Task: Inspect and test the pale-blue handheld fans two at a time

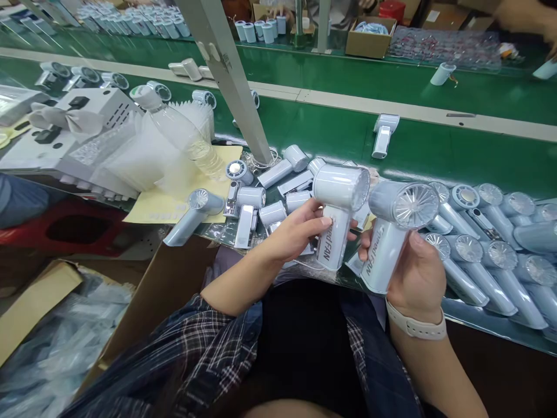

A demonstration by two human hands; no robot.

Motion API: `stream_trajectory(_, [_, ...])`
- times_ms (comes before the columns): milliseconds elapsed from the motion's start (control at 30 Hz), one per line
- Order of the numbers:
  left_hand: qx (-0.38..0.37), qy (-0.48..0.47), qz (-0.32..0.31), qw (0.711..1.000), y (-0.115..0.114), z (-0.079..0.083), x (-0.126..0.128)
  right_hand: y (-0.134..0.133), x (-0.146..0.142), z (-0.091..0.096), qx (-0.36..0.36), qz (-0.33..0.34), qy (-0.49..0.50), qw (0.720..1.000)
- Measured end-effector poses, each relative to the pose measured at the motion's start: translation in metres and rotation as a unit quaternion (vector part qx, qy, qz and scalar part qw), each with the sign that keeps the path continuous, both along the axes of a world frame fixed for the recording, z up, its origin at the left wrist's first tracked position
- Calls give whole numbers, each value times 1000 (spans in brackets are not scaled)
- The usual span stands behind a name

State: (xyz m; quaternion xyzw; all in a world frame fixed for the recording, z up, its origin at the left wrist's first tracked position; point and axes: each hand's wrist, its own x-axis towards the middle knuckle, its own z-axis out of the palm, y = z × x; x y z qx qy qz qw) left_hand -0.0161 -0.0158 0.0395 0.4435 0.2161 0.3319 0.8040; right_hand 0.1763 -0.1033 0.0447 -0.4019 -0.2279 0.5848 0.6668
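**Work area.** The green conveyor belt (pixel 331 133) runs beyond both hands. A row of finished fans (pixel 491 244) lies just right of the right hand (pixel 418 273). A loose heap of fan bodies (pixel 270 197) lies just beyond the left hand (pixel 296 232). A cardboard box (pixel 143 302) stands to the left of that hand, nearer the body.

**Handling two units at once (judgement).**
- Grip each unit by the handle only.
- Hold fingertips off the grille and off the printed lettering.
- The two heads are close together, so hold them apart to avoid scuffing.
- Work low over the heap, so that a slipped unit falls only a short way.

**Left hand.** It is closed around the handle of the left fan (pixel 339 191). The fingers wrap behind and the thumb lies on the front beside the lettering. The head points up, away from the wrist.

**Right hand.** It is closed around the handle of the right fan (pixel 387 244), with the palm behind it. The grille tilts up toward the camera.

Both fans are clear of the table, between the two hands. A pale watch strap (pixel 415 326) circles the right wrist.
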Motion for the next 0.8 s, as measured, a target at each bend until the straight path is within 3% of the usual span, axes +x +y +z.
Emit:
stream_trajectory(200, [23, 33, 21, 999, 3, -8, 2, 7, 0, -9, -16, -98, -23, 995])
stream_trajectory(400, [54, 64, 18, 996, 6, -6, 1, 13, 0, -22, -51, -60, -41, 996])
stream_trajectory(500, [114, 96, 32, 988, 6, 0, -3, 10, 4, -24, 4, -27, -74, 997])
stream_trajectory(567, [193, 126, 44, 972, 6, 5, -6, 6, 6, -22, 68, -39, -151, 985])
stream_trajectory(667, [400, 155, 56, 902, 7, 9, -12, -2, 11, -16, 202, -52, -319, 924])
stream_trajectory(733, [554, 124, 94, 818, 8, 10, -15, -7, 14, -11, 290, -33, -395, 871])
stream_trajectory(800, [658, 87, 150, 733, 8, 11, -15, -9, 16, -8, 342, -20, -429, 836])
